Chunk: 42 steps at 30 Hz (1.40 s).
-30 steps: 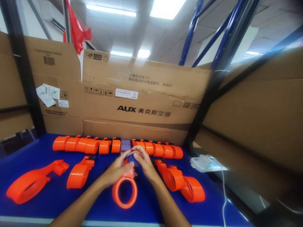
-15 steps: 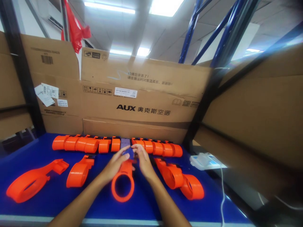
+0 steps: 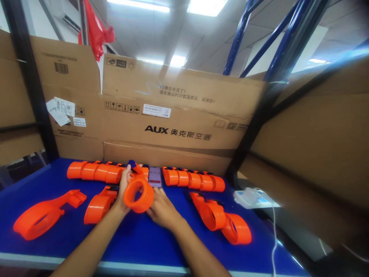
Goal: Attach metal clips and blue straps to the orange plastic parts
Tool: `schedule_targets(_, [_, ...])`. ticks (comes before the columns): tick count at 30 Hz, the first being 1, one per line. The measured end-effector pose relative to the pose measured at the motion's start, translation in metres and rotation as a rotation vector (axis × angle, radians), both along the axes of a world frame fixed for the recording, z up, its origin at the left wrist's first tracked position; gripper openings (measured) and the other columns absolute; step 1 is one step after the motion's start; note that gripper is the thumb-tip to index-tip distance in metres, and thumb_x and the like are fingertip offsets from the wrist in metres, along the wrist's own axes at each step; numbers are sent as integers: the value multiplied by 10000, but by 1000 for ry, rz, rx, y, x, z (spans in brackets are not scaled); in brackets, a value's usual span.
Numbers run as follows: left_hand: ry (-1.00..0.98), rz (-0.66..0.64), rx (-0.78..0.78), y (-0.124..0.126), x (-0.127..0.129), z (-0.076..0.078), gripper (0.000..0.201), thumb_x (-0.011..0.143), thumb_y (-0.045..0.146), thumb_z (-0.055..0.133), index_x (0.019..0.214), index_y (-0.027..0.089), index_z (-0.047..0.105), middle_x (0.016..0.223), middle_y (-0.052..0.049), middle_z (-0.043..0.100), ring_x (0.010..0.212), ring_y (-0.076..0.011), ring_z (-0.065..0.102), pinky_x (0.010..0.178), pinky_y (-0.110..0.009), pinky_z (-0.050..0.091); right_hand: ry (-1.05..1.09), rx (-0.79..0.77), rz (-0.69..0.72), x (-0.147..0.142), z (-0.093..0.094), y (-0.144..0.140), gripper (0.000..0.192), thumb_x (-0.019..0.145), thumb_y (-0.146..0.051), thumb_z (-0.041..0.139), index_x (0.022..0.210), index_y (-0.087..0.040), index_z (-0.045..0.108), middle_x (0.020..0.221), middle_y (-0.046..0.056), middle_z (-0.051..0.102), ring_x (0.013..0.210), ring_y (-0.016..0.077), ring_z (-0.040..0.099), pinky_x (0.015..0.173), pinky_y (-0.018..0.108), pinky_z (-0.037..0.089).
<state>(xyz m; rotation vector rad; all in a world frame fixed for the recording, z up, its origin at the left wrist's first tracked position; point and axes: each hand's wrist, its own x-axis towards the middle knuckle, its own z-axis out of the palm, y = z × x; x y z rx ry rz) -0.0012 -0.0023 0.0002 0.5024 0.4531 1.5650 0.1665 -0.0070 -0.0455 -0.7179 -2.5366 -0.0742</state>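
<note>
In the head view, my left hand [image 3: 125,188] grips an orange ring-shaped plastic part [image 3: 146,200] by its upper stem, where a dark blue piece [image 3: 133,165] sticks up. The ring is lifted off the blue table and its opening faces me at a tilt. My right hand [image 3: 163,207] is close against the ring's lower right side; its fingertips pass behind the ring, so their grip is hidden. A similar orange part [image 3: 98,206] with a dark piece on top lies just left of my left hand. Behind the hands lies a phone [image 3: 155,176] with its screen lit.
Rows of orange ring parts [image 3: 194,180] stand along the back of the blue table [image 3: 161,250]. A longer orange piece [image 3: 43,215] lies at left, two more [image 3: 236,229] at right. A cardboard box wall [image 3: 178,150] closes the back. A white box [image 3: 253,198] with a cable sits right.
The held ring part has moved up and left, and its ring now tilts toward me. My right hand has dropped from the blue piece to beside the ring. The camera view has shifted slightly.
</note>
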Motion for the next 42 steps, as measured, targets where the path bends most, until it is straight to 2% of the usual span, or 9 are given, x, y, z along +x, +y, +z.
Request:
schedule_targets(6, [56,-54,7,1,1,-2,488,793,505,671,1109,133,656,703,-49,711,550,-178,661,559,-277,533,64,-110,-1,8,7,-1,161,972,-250,522,1094,-234,625,1108,99,590,1025,252,496,918,406,423])
schedule_targets(11, [82,-74,48,3,-3,-7,442,805,484,676,1070,130,671,630,-45,691,534,-188,656,538,-280,531,321,-320,74,16,15,-2,155,982,-287,506,1108,-235,581,1187,91,566,1090,233,514,954,388,439])
schedule_targets(14, [103,-110,36,2,-1,-11,438,811,484,678,1059,124,668,675,-66,721,549,-196,672,545,-280,535,523,-517,69,21,15,2,130,1003,-331,464,1021,-231,545,1001,45,576,922,191,551,836,324,479])
schedule_targets(17, [127,-178,0,-1,5,-14,470,823,478,675,1116,110,651,704,-80,740,541,-202,680,547,-282,536,721,-637,54,23,15,7,163,981,-391,510,965,-229,518,856,-2,511,786,158,513,738,269,463])
schedule_targets(23, [160,-291,-9,-10,18,-14,531,843,468,660,1212,88,620,750,-112,754,586,-227,710,568,-295,550,957,-670,14,19,17,10,208,903,-429,631,938,-236,559,850,-1,547,779,165,531,735,271,466])
schedule_targets(30, [153,-234,67,-10,22,-14,560,823,419,698,1284,124,581,836,-101,764,706,-255,738,682,-355,589,1051,-859,73,18,22,4,414,891,-456,647,1257,-298,533,913,11,660,742,166,638,731,304,531])
schedule_targets(34, [116,-264,99,-9,24,-15,541,831,423,673,1285,141,590,963,-118,766,806,-263,742,746,-366,587,995,-801,69,18,24,3,399,865,-483,673,1195,-266,616,1075,56,693,1012,230,651,946,384,502])
schedule_targets(36, [112,-279,120,-8,26,-16,518,822,412,673,1264,149,608,1026,-120,758,881,-271,735,794,-370,579,985,-797,71,18,23,3,377,866,-477,676,1169,-260,618,1123,62,685,1082,244,632,970,395,492])
schedule_targets(42, [166,-286,188,-12,29,-19,472,810,414,669,1209,163,641,1105,-112,737,1056,-292,680,937,-409,511,1025,-805,34,20,16,6,278,873,-443,675,1068,-253,620,1018,25,683,950,203,661,857,324,534])
